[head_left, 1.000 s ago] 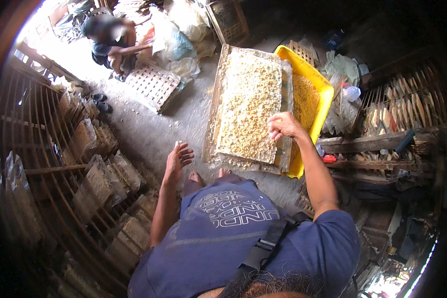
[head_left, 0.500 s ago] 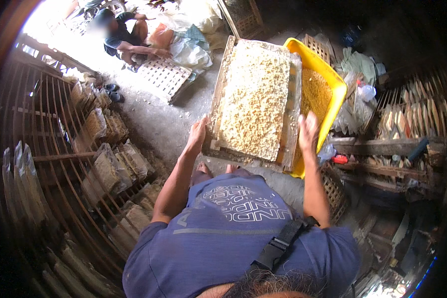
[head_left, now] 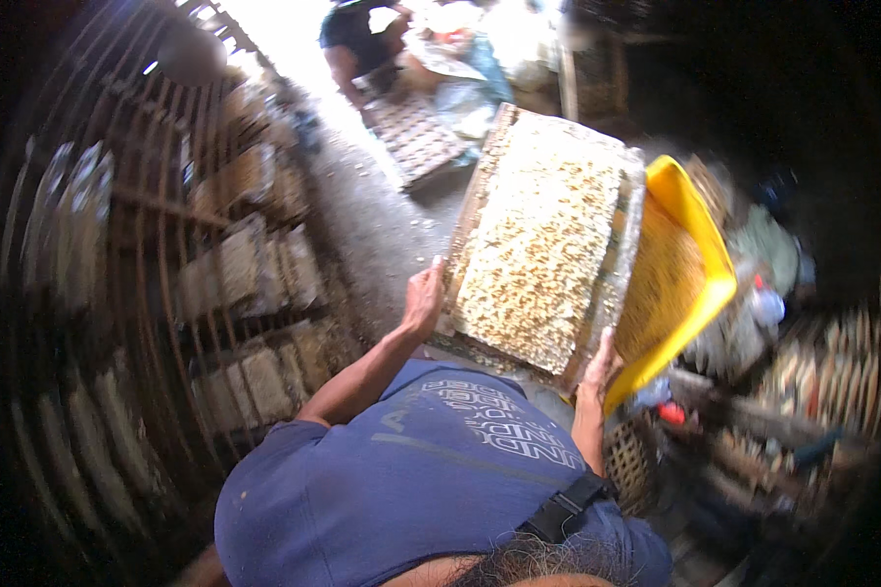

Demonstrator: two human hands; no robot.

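In front of me is a wooden tray (head_left: 472, 210) bearing a flat rectangular layer of pale yellow beans (head_left: 543, 240), spread over a whitish sheet. My left hand (head_left: 425, 299) is closed on the tray's near left side, thumb up along the edge. My right hand (head_left: 595, 366) grips the near right corner, its thumb along the rim. The fingers beneath the tray are hidden from me. Right of the tray, partly covered by it, stands a yellow tub (head_left: 719, 279) holding loose yellow-brown grains (head_left: 668, 274).
Slatted racks (head_left: 137, 230) with wrapped pale slabs (head_left: 250, 269) line the left. Ahead, a person (head_left: 357, 49) crouches by a woven crate (head_left: 411, 142) and plastic bags. On the right, a shelf (head_left: 754, 416) carries upright slabs. A woven basket (head_left: 631, 465) stands near my right arm.
My view has swung left, so the scene appears shifted right and down. My right hand, blurred beside the tray's right edge earlier, now grips its near corner. The left hand stays on its side.
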